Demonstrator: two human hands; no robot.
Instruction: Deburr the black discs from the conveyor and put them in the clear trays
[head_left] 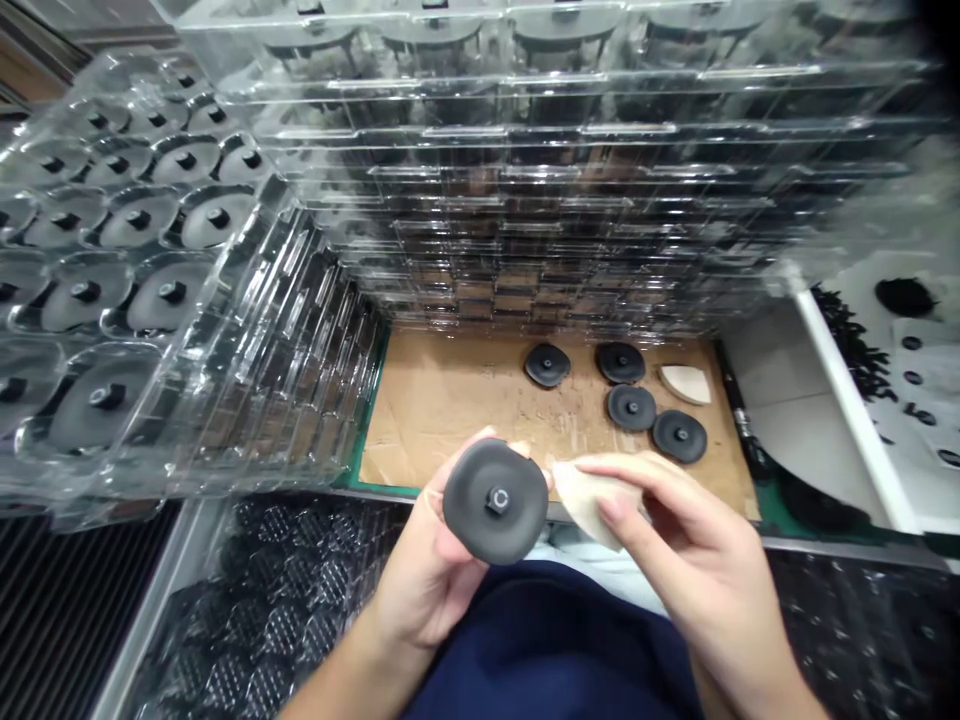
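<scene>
Near cardboard (450, 400), the held disc (491, 530) points stub (498, 498) to camera, long axis unclear.

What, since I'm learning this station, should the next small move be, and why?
Perhaps run the cream wedge-shaped pad along the edge of the black disc: the left hand holds the disc, and the right hand pinches the pad right beside that edge.

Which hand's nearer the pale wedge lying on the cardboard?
Right: the right hand is below the wedge in the picture; the left hand, holding a black disc, is farther off, lower left.
</scene>
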